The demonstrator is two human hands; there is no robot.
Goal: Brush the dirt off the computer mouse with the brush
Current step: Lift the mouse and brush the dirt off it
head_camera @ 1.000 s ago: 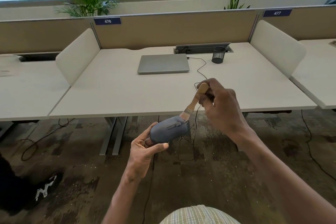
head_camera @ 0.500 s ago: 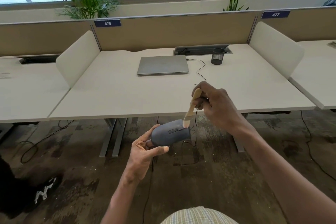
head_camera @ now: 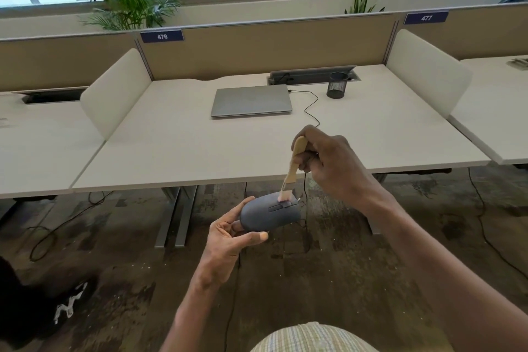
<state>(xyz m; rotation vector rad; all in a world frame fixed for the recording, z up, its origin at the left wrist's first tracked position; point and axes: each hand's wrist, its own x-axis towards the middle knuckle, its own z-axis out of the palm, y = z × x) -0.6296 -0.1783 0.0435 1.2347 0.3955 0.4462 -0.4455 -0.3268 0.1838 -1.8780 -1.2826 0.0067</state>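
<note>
A dark grey computer mouse (head_camera: 265,216) is held in the air in front of the desk edge, over the floor. My left hand (head_camera: 228,240) grips its rear end from below, thumb along the near side. My right hand (head_camera: 331,163) holds a small brush (head_camera: 293,168) by its wooden handle. The brush stands nearly upright, and its pale bristles touch the mouse's top by the scroll wheel. The mouse's thin black cable hangs down off its front.
The white desk (head_camera: 171,151) carries a closed grey laptop (head_camera: 251,100), a black mesh pen cup (head_camera: 337,85) and a black cable. White dividers stand at both sides. Desk legs and loose cables lie on the mottled floor below.
The brush has tilted from slanted to nearly upright, and its bristles have moved from the mouse's front end onto the top near the scroll wheel. The left hand holds the mouse much as before.
</note>
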